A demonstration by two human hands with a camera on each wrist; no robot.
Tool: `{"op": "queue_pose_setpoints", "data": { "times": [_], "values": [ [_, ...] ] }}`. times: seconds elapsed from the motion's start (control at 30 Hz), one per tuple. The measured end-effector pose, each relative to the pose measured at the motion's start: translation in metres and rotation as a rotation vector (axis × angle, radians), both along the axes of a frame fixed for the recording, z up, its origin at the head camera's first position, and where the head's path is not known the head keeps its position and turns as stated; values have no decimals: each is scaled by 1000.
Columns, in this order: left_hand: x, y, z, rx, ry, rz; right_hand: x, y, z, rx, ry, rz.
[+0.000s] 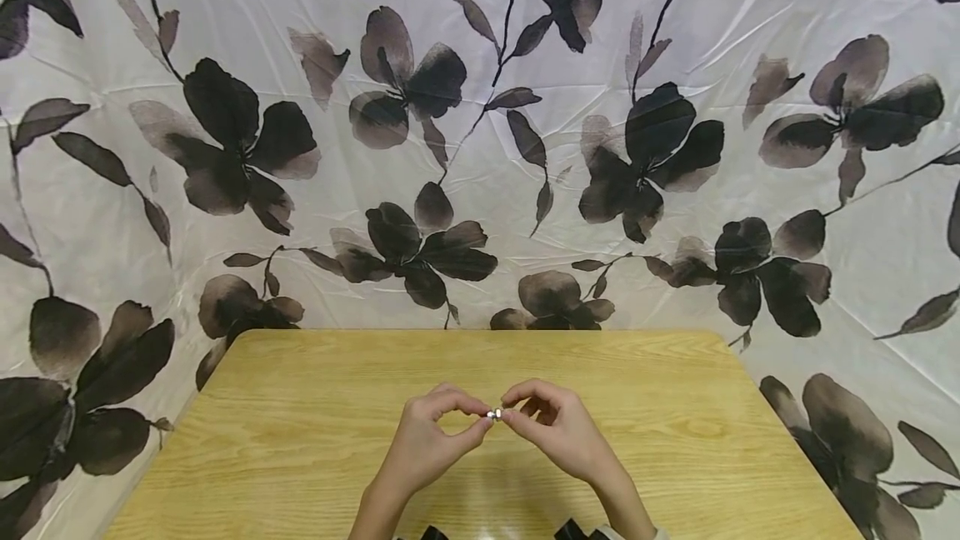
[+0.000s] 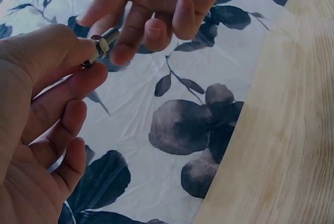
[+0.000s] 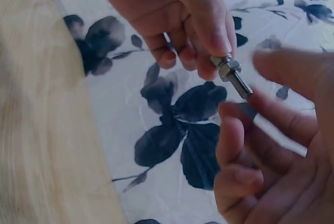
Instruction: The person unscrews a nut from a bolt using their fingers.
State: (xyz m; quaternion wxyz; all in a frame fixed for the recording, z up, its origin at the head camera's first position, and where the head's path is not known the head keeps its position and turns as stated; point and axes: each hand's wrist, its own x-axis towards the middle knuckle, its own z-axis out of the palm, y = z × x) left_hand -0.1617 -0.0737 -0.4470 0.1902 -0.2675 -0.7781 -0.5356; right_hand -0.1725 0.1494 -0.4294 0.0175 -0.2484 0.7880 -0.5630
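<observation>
My left hand (image 1: 429,442) pinches the head end of a small silver bolt (image 3: 240,85) between thumb and index finger. A hex nut (image 3: 229,70) sits on the bolt, close to the left fingertips, and the threaded end sticks out past it. In the left wrist view the shank (image 2: 111,35) points toward the right hand. My right hand (image 1: 561,433) is beside that threaded end, its thumb and index finger spread apart around the tip. The right index fingertip is right by the bolt's end; the other right fingers are loosely bent. Left fingers partly hide the bolt head.
Both hands are above a light wood-grain table (image 1: 300,432). A white cloth with dark flower prints (image 1: 525,190) hangs behind the table and along its sides. Dark straps (image 1: 572,530) show near the wrists at the bottom edge.
</observation>
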Motion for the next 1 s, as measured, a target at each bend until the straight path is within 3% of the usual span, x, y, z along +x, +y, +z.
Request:
{"op": "queue_pose_setpoints", "data": {
  "times": [0.13,0.43,1.0],
  "values": [
    [0,-1,0,3,7,-17,0,-1,0,33,-30,-32],
    [2,-4,-2,-23,36,-9,1,-1,-2,38,-49,44],
    [0,-5,-3,-33,42,-52,4,-2,-1,106,-41,48]
  ]
}}
